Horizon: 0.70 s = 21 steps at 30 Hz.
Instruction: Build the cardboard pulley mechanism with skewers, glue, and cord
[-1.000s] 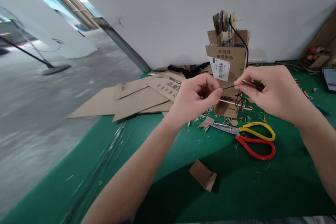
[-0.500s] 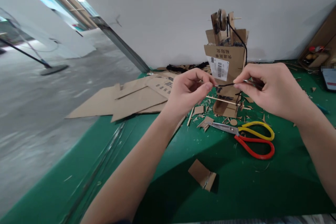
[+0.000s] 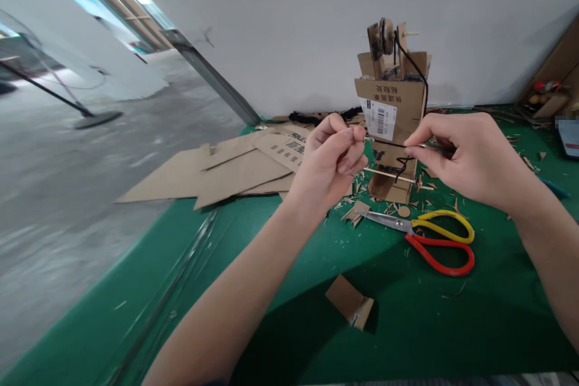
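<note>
A thin black cord [image 3: 389,144] is stretched level between my two hands, in front of a tall cardboard structure [image 3: 402,123]. My left hand [image 3: 332,157] is closed, its thumb and forefinger pinching the cord's left end, where a tiny pale loop-like bit shows. My right hand [image 3: 461,160] pinches the cord's other side; a small glint between those fingers is too small to name. A black cord also hangs from the round wheel [image 3: 386,35] atop the structure down its right side. Scissors [image 3: 411,226] with yellow and red handles lie below my hands.
Flat cardboard sheets [image 3: 244,172] overlap at the left of the green table [image 3: 434,325]. A small folded cardboard piece [image 3: 348,298] lies near the front. Scraps and a thin wooden stick [image 3: 389,174] are around the structure's base. A cardboard box [image 3: 549,87] stands at the far right.
My left hand has turned and its fingers have curled in more tightly. The cord between the hands is now straighter, with a pale bit showing at my left fingertips. My right hand has barely moved.
</note>
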Motion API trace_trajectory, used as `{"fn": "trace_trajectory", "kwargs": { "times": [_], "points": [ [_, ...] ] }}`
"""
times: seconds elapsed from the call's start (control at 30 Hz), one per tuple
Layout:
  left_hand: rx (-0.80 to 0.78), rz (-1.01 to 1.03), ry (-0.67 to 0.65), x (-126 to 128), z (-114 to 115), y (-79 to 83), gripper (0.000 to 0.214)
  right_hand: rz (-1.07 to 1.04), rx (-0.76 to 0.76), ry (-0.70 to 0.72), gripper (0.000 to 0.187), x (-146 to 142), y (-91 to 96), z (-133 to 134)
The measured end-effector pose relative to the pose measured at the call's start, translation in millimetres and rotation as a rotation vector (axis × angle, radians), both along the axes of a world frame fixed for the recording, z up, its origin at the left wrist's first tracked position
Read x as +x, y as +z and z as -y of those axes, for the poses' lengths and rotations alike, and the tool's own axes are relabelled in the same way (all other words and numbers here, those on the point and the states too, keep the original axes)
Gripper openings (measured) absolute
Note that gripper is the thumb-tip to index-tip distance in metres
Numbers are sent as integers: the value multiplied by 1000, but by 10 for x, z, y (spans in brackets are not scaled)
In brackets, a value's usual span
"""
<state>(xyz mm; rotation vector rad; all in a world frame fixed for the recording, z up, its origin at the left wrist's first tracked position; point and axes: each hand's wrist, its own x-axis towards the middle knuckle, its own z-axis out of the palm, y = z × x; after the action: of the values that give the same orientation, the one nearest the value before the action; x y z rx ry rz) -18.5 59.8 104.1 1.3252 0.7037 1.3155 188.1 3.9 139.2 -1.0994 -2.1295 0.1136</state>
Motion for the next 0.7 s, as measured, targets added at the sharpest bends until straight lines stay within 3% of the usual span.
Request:
{"fn": "trace_trajectory", "kwargs": {
  "times": [0.2, 0.33, 0.4, 0.5, 0.6, 0.7],
  "points": [
    [33, 20, -97, -36, 6, -18, 23, -10, 10, -10, 10, 11, 1, -3],
    [132, -76, -243, -33, 57, -47, 23, -5, 1, -3, 9, 6, -2, -1],
    [174, -136, -293, -26, 92, -47, 38, -6, 5, -2, 9, 3, -3, -1],
    [244, -280, -245, 4, 166, -21, 47, -6, 9, -2, 8, -1, -6, -3],
    [309, -440, -138, 45, 228, 9, 23, -2, 2, -6, 9, 1, -7, -4],
    [350, -482, -100, 56, 232, 21, 19, 13, 15, -12, 9, 25, 1, -6]
  ]
}}
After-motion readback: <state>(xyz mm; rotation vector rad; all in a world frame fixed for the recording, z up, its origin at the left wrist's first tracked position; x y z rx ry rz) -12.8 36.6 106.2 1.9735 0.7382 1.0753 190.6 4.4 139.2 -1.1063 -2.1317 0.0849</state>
